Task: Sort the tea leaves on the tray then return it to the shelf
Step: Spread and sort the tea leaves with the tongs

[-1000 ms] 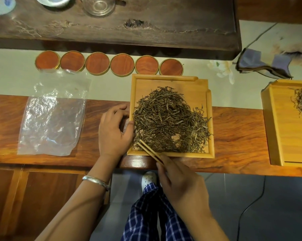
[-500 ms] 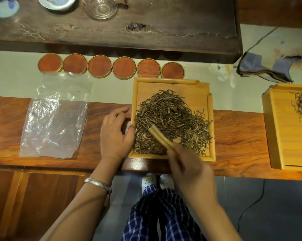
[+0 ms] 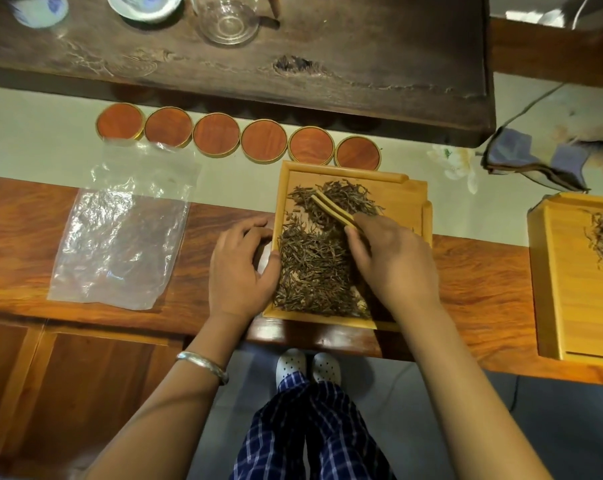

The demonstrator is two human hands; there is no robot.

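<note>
Tray: on the reddish counter, just near of six round coasters.
Tea leaves: piled inside it (mostly left half).
Right hand: pinching bamboo tongs, tips among far leaves.
Left hand: curled against tray's left rim.

A wooden tray sat on the reddish counter, spread with dark tea leaves, and the right hand held bamboo tongs whose tips lay in the leaves toward the far side. The left hand, curled with a silver bangle on its wrist, rested against the tray's left edge. A clear plastic bag lay to the left, six round wooden coasters lined up beyond it, and a second tray stood at the right.
</note>
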